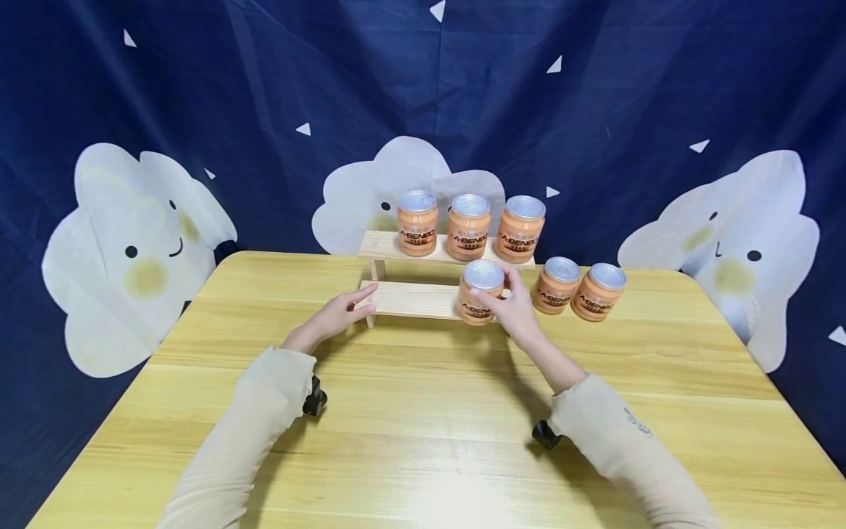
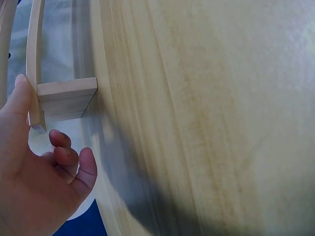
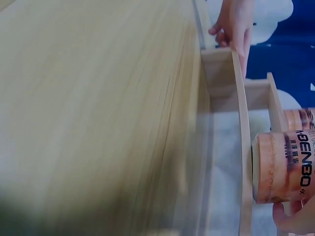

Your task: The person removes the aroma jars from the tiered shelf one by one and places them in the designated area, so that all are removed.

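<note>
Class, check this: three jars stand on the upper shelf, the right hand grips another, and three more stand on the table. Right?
The last count is wrong: the head view shows two jars on the table, not three. The upper shelf and right hand are as stated.

Rack [image 1: 377, 270] stands on table [image 1: 396, 411], toward its 12 o'clock edge; curtain [image 1: 370, 73] hangs beyond, at 12. Upper tier [image 1: 383, 246], behind lower tier [image 1: 413, 300], carries three jars [image 1: 468, 231] in a row, 9 to 3 o'clock. Right hand [image 1: 518, 308] holds one jar [image 1: 473, 305] at lower tier's 3 o'clock end; contact unclear. Left hand [image 1: 333, 314] touches its 9 o'clock end. Two jars [image 1: 555, 289] sit side by side on table, at rack's 3 o'clock.
</note>
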